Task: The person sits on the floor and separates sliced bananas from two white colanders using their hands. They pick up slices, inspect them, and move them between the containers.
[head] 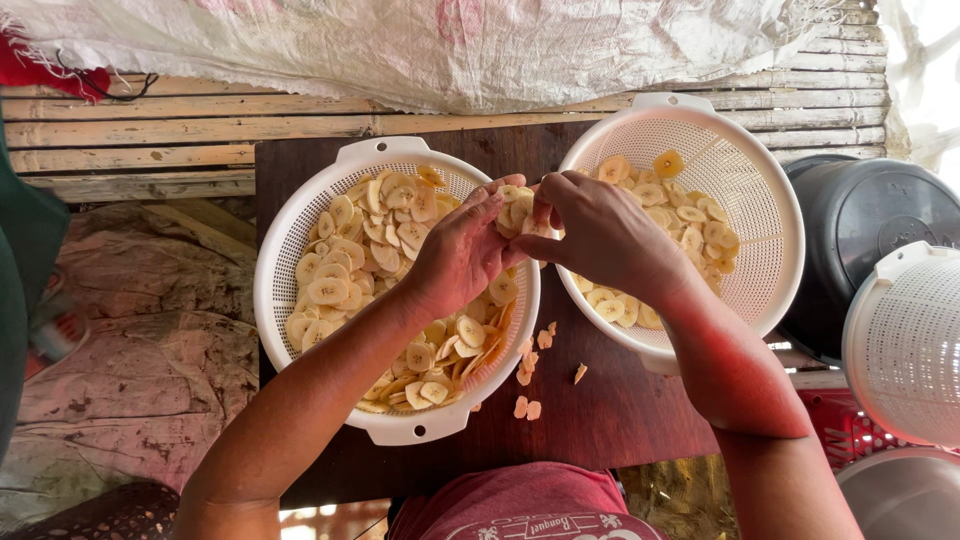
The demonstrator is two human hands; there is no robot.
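Note:
Two white perforated baskets stand side by side on a dark wooden board. The left basket is nearly full of pale yellow banana chips. The right basket holds a smaller layer of chips. My left hand and my right hand meet above the gap between the baskets. Together they pinch a small stack of chips, each hand gripping one side of it.
Several broken chip bits lie on the board between the baskets. A bamboo slat wall and a white woven sack are behind. At the right are a black bucket, a third white basket and a red crate.

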